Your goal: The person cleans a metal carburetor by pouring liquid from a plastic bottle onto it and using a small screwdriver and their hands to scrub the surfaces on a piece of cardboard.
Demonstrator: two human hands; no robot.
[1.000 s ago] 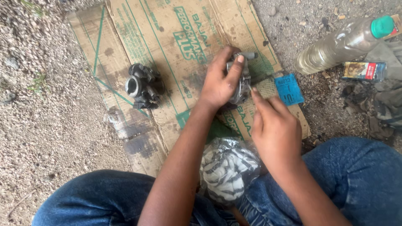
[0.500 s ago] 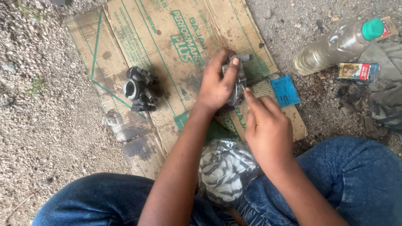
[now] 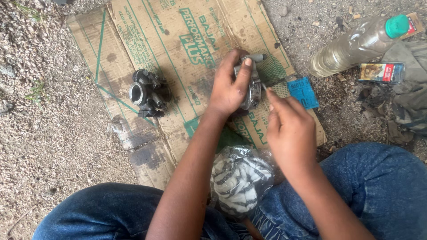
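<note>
My left hand (image 3: 229, 86) grips a small grey metal engine part (image 3: 253, 84) and holds it just above a flattened cardboard sheet (image 3: 178, 40). My right hand (image 3: 289, 126) pinches a thin metal tool (image 3: 265, 87) whose tip touches the part's right side. A second, darker metal part (image 3: 149, 93) with a round opening lies on the cardboard to the left, apart from both hands. A crumpled clear plastic bag (image 3: 240, 178) rests between my knees, which are in blue jeans.
A plastic bottle (image 3: 356, 44) with a green cap lies on the gravel at upper right. Beside it are a small flat box (image 3: 381, 72), a blue packet (image 3: 303, 92) and dark rags (image 3: 409, 89). Gravel (image 3: 49, 133) surrounds the cardboard.
The view has shifted slightly. My right hand has lifted a little and brought the thin tool against the grey part; my left hand keeps its grip.
</note>
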